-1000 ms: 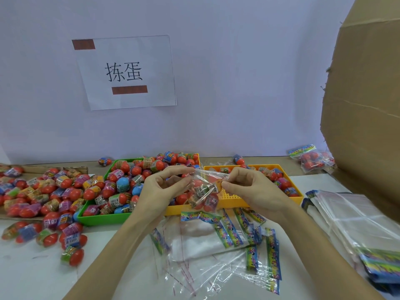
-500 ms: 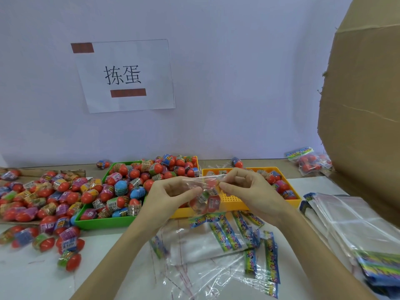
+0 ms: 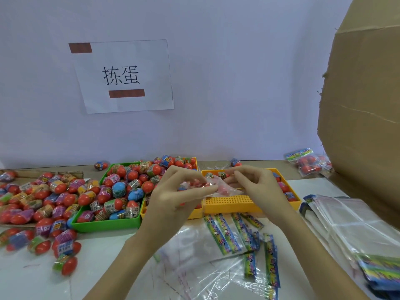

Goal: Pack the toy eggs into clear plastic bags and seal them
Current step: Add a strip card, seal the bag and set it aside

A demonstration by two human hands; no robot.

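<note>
Your left hand [image 3: 173,191] and right hand [image 3: 257,187] each pinch one end of the bag [image 3: 218,187] with curled fingertips. You hold it above the yellow tray [image 3: 229,203], its long axis running left to right; its blurred contents look red.

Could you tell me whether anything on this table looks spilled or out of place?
Yes: many toy eggs lie loose left of the green tray, and one stray egg sits behind it by the wall. Empty clear bags lie crumpled near the front edge.
</note>
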